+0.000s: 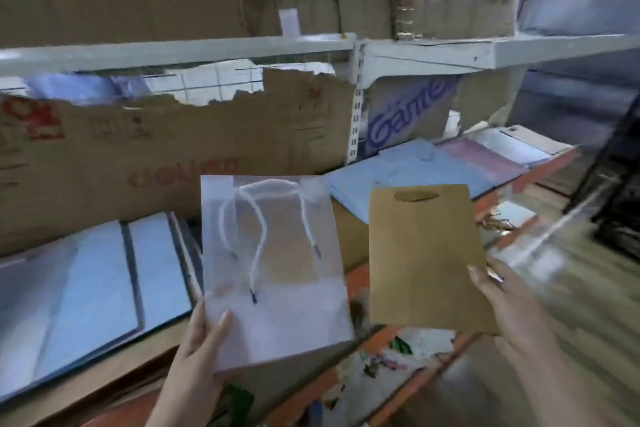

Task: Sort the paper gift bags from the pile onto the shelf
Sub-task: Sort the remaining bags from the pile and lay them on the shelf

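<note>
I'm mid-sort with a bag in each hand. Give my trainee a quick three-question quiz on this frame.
1. True or false: the left hand holds the brown bag.
2. Which bag has white cord handles? A) white bag B) brown bag
3. Fill in: the brown bag's handle is a die-cut ____ near its top edge.

Key: 1 false, the right hand holds it; 2 A; 3 slot.
</note>
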A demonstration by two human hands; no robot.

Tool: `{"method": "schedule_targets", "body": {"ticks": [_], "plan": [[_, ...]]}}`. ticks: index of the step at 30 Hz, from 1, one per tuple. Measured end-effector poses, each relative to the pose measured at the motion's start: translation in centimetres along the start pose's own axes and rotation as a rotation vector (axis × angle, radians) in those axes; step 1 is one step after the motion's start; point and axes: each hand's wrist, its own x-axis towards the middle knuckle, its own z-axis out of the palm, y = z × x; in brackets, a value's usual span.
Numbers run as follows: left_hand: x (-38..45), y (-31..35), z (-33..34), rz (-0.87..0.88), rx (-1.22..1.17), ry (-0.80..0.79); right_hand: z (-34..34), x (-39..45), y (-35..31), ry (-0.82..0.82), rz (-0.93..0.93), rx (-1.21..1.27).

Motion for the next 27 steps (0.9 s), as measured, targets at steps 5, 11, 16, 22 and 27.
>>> {"method": "schedule_targets", "body": {"ticks": [5, 11, 16, 22, 27], "plan": [[1.8, -6.0, 8.9, -0.095, 0.063, -0.119, -9.6, 2.3, -0.8, 0.124, -0.028, 0.020], [3.5, -9.9, 17.1, -0.111, 0.153, -0.279, -17.2, 6.0, -0.9, 0.289, -0.035, -0.045], [7.6, -13.8, 23.1, -0.193, 0.131, -0.409, -22.0, 10.5, -1.0, 0.368, -0.046, -0.090], [14.4, -18.0, 33.9, -0.145, 0.168, -0.460, -27.3, 19.2, -2.2, 0.448, -0.042, -0.053], [21.0, -20.4, 42.2, -0.093, 0.222, -0.508, -30.5, 27.4, -3.4, 0.467, -0.038, 0.049]]}}
